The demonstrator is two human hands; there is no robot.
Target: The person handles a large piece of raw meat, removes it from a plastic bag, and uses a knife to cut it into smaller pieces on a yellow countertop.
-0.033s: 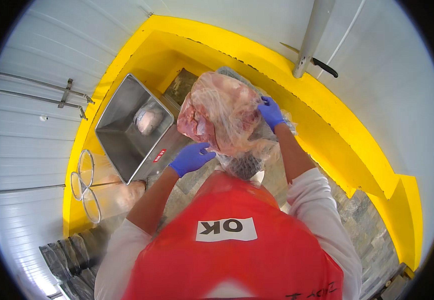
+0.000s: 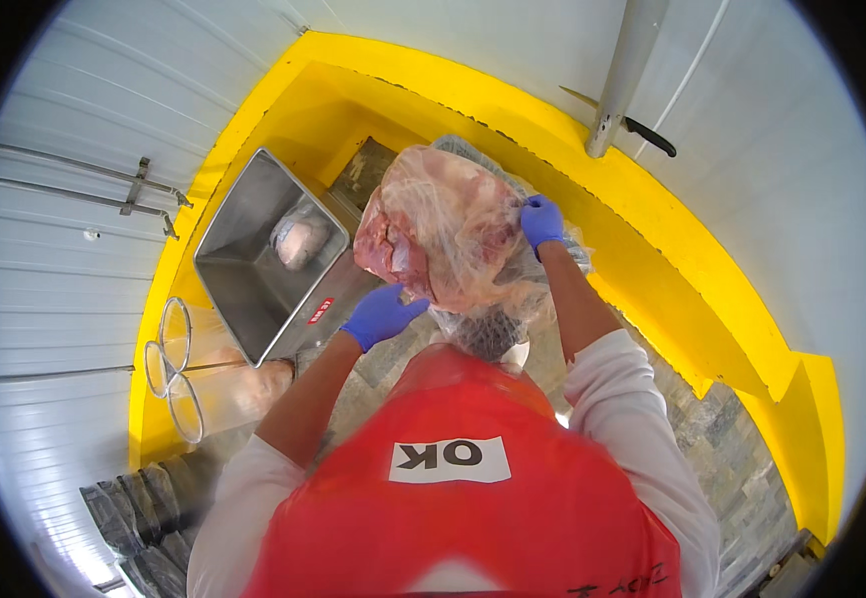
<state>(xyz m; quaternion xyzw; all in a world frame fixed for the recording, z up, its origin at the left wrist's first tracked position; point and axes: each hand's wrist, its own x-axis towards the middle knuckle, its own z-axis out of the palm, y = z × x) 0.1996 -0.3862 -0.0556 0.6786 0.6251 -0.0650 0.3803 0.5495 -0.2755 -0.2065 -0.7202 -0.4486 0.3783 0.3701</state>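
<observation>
A large slab of raw meat [image 2: 398, 244] lies in front of me, partly covered by clear plastic film [image 2: 468, 224]. My right hand [image 2: 542, 221], in a blue glove, is closed on the film at the meat's right edge. At the near left edge, my left hand [image 2: 383, 317] touches the meat or its film with fingers stretched out and a little apart. More crumpled film hangs over the near right side of the meat. What supports the meat is mostly hidden beneath it.
Left of the meat stands a deep metal bin [image 2: 253, 269] holding a wrapped pale piece [image 2: 300, 242]. Clear bags on rings [image 2: 175, 334] hang nearer me. A yellow curb [image 2: 652, 239] runs behind and right; a black-handled knife [image 2: 649, 136] sits behind a grey post [image 2: 624, 80].
My right hand has shifted slightly up and its fingers have drawn together on the film. My left hand has barely moved. The meat stays where it was.
</observation>
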